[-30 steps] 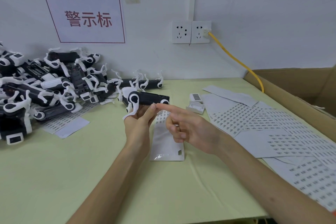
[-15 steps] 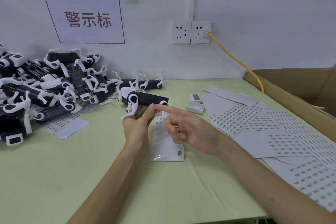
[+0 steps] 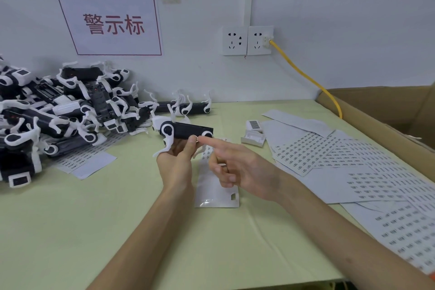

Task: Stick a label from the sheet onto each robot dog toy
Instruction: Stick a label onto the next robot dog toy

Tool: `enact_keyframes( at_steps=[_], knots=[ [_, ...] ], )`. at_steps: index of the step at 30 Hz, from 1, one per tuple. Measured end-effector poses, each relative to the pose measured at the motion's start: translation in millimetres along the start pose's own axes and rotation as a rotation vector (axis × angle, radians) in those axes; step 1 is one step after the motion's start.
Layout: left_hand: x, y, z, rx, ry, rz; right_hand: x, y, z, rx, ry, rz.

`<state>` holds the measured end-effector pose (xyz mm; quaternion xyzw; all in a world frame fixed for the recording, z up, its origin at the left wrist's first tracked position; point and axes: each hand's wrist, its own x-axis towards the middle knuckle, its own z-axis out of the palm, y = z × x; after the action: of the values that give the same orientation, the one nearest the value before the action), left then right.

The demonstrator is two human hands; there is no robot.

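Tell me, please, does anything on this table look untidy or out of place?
Yes. The robot dog toys lie in a tangled heap at the left, and the label sheets at the right overlap crookedly. Nothing looks spilled or broken.

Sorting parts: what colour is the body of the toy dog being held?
Black body, white legs, on the toy dog; head view.

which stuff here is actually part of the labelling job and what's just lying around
In the job: robot dog toy gripped by left hand; right hand pointing at it; label sheet; toy pile.

Lying about: wall sign, sockets, yellow cable, cardboard box.
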<state>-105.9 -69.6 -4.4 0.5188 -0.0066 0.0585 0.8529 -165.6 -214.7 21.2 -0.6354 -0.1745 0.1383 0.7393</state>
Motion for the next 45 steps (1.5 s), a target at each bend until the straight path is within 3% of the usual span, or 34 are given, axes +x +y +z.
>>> enact_keyframes(
  at_steps=[4,7,9,11,21,35,45],
  knots=[
    [5,3,-3,-0.057,0.060,-0.039,-1,0,-3,0.005,0.059,-0.021],
    [5,5,-4,-0.122,0.048,-0.078,3,1,-6,-0.051,0.372,-0.114],
    [2,5,-2,-0.128,0.014,-0.079,5,4,-9,-0.312,0.626,-0.205],
    [0,5,0,-0.121,-0.026,-0.061,5,8,-10,-0.500,0.716,-0.242],
    [-5,6,3,-0.059,-0.081,-0.059,6,18,2,-0.596,0.587,-0.266],
    [-4,-1,4,0.199,-0.090,0.145,8,16,6,-0.596,0.568,-0.257],
    [-6,4,5,0.167,-0.167,0.097,5,12,8,-0.532,0.560,-0.247]
  ],
)
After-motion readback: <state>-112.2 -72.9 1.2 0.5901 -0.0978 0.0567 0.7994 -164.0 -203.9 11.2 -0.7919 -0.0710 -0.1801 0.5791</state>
